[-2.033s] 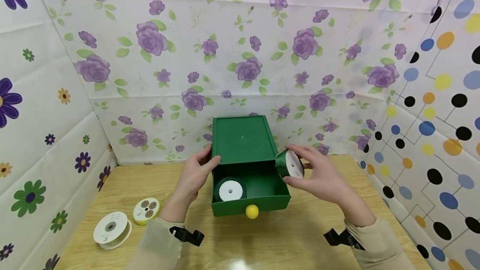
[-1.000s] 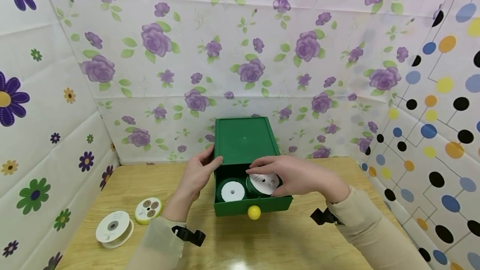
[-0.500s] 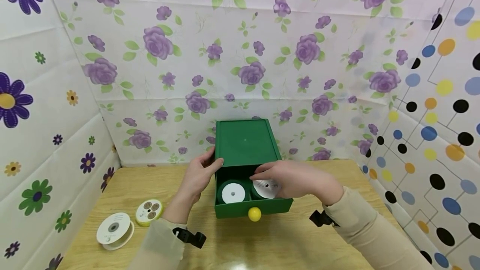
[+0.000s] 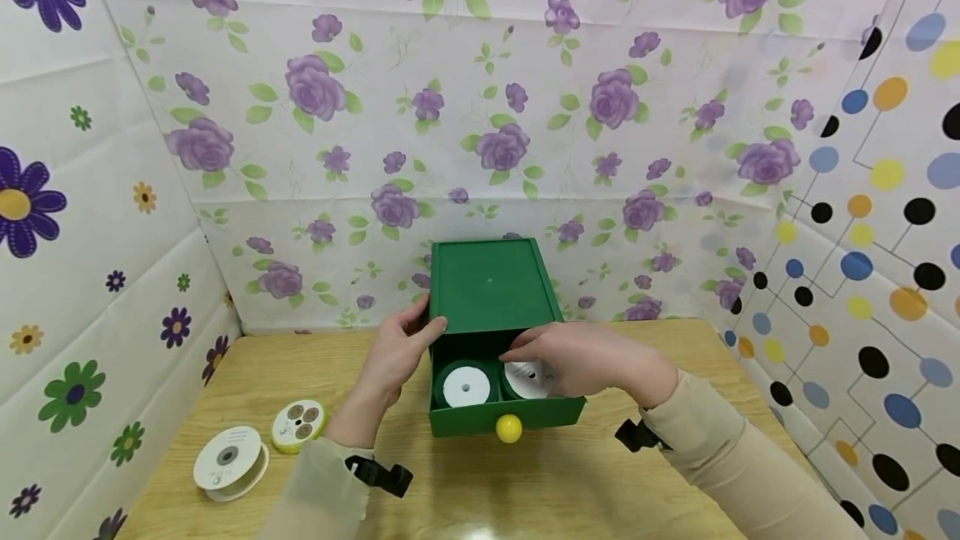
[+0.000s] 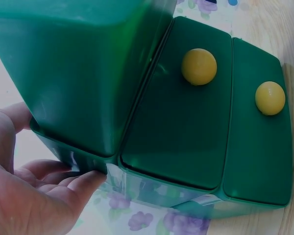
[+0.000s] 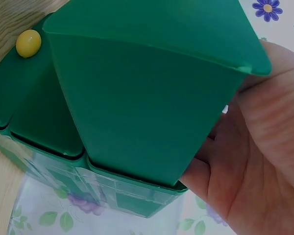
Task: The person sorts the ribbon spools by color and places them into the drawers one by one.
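A green drawer cabinet [image 4: 491,286] has its top drawer [image 4: 468,421] pulled out, with a yellow knob [image 4: 509,428] in front. My left hand [image 4: 393,348] grips the cabinet's left front corner; in the left wrist view its fingers bend at that edge. Inside the drawer, my right hand [image 4: 592,357] holds a green ribbon spool [image 4: 523,382] with a white printed face, partly covered by the fingers. To its left lies another green ribbon spool [image 4: 466,387], white face up. In the right wrist view the drawer's side [image 6: 137,112] hides the held spool from sight.
On the wooden table [image 4: 450,494] at left lie a white spool [image 4: 227,458] and a yellow-edged spool [image 4: 297,425]. Two lower drawers [image 5: 179,117] are closed. Patterned cloth walls [image 4: 495,107] stand behind and at both sides.
My right hand has brought the spool from beside the cabinet leftward and down into the drawer, beside the other one. In the last half second little has moved. The left hand keeps its place.
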Available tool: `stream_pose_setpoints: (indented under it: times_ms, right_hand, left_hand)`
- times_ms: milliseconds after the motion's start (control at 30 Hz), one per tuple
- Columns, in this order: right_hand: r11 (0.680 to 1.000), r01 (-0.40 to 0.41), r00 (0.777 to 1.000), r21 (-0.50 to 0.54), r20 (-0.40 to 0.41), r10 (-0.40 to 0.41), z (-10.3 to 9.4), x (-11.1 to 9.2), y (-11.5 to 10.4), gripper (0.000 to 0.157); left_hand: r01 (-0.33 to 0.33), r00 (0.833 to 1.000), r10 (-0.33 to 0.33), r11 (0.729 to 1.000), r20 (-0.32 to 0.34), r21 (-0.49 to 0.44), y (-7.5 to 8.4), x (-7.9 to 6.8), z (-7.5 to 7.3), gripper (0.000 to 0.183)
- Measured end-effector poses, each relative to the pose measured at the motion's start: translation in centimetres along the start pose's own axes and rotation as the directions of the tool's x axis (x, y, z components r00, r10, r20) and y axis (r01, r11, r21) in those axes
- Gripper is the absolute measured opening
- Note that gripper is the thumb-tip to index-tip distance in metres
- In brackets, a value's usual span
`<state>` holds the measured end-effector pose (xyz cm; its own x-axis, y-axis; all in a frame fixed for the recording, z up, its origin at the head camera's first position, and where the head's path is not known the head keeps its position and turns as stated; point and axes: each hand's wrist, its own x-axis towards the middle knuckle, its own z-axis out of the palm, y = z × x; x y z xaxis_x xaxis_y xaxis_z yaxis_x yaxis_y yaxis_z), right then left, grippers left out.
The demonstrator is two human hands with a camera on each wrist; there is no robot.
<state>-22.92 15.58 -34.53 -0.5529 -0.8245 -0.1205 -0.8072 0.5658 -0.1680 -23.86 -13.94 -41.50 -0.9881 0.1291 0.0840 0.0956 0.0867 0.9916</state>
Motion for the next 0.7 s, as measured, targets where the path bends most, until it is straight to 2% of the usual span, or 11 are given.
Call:
stream_pose_setpoints:
  times_ms: [433, 567, 700]
  right_hand:
    - [1.000, 0.004, 1.000, 0.025, 0.005, -0.004, 0.3, 0.3, 0.4, 0.065]
    - [0.998, 0.021, 1.000, 0.064, -0.001, -0.021, 0.3, 0.2, 0.7, 0.065]
    - [0.986, 0.074, 0.997, 0.148, -0.040, -0.068, 0.2, -0.3, 1.2, 0.066]
  left_hand:
    - [-0.001, 1.000, 0.001, 1.000, -0.001, -0.008, 0.0, 0.0, 0.0, 0.072]
    - [0.001, 1.000, -0.001, 1.000, -0.004, -0.011, 0.0, -0.1, 0.0, 0.072]
    - [0.001, 1.000, -0.001, 1.000, -0.007, -0.011, 0.0, -0.1, 0.0, 0.072]
